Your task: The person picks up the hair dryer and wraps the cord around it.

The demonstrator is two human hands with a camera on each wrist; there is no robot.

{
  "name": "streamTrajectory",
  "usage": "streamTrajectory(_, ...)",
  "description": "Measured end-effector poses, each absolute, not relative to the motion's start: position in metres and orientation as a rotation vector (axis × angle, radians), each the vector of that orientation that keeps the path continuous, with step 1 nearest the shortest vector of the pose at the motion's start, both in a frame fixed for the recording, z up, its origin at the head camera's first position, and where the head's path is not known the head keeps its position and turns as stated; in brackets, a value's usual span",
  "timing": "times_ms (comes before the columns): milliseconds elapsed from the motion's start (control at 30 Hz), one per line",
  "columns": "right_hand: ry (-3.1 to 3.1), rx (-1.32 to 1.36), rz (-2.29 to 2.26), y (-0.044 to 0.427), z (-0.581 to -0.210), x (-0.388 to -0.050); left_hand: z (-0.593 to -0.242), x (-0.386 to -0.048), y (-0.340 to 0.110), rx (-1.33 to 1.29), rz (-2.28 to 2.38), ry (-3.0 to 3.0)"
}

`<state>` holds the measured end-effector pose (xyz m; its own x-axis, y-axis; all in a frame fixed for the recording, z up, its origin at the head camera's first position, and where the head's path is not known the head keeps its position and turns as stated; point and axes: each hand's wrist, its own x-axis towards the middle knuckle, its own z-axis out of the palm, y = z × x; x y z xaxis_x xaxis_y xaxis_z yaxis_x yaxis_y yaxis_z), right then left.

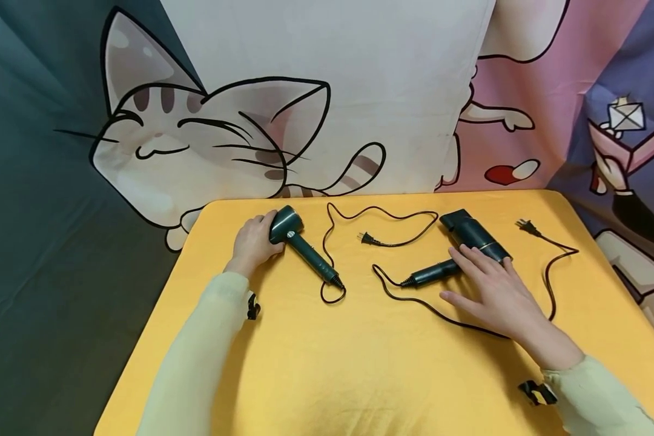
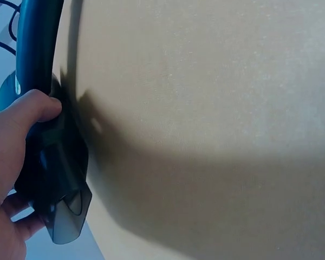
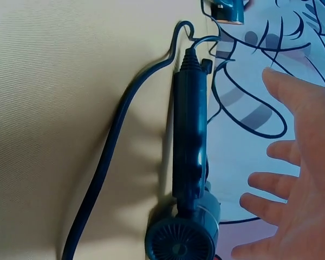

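Observation:
My left hand (image 1: 252,245) grips the head of a dark green hair dryer (image 1: 312,257) at the table's back left. Its handle slants toward the table's middle. The left wrist view shows the thumb bent over this dryer (image 2: 54,162) near the handle's base, other fingers behind the nozzle end. On the right lies a second dark green hair dryer (image 1: 471,233), with a flat nozzle pointing to the back left. My right hand (image 1: 493,297), fingers spread, is over its rear end. In the right wrist view the fingers appear apart from that dryer (image 3: 189,130).
The left dryer's black cord (image 1: 384,208) loops across the back, ending in a two-pin plug (image 1: 367,238). The right dryer's cord (image 1: 441,315) curves under the right hand to another plug (image 1: 530,227). A yellow cloth covers the table (image 1: 327,363); a cartoon-cat backdrop (image 1: 196,139) hangs behind.

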<state>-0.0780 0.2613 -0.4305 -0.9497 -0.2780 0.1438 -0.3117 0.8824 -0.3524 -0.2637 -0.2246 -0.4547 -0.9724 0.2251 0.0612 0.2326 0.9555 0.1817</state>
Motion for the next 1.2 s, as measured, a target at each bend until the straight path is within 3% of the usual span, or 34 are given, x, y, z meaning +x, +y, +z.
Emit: streamTrajectory(1200,-2.896,0.835,1.293,0.144,-0.402,-0.165,-0.404,-0.191,-0.178,-0.186,-0.438,-2.429)
